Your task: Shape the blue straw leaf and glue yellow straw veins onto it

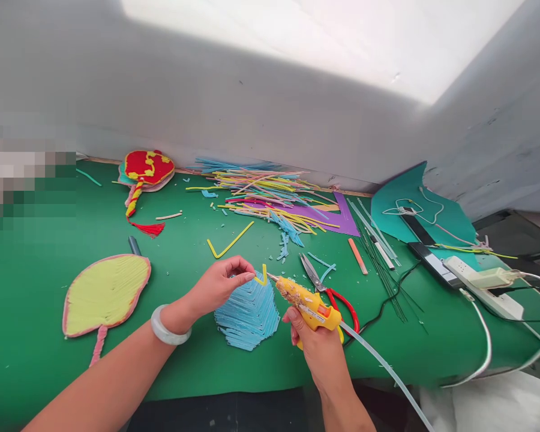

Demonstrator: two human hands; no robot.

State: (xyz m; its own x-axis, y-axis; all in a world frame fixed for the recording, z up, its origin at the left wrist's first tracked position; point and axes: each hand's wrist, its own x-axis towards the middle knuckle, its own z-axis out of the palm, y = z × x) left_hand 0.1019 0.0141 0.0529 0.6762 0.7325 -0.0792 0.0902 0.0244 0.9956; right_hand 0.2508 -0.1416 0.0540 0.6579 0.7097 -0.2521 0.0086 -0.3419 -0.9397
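Near the table's [36, 336] front edge, my left hand [220, 285] pinches a bent yellow strip [261, 277] over the blue leaf [248, 313], so the glue gun [306, 305] gripped in my right hand [317, 348] reaches its fold.

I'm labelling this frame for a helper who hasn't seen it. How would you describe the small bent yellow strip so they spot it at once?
On the green table, find the blue fan between the two hands. Just above it, the left hand pinches the yellow strip at the glue gun tip. It is the only strip held off the table.
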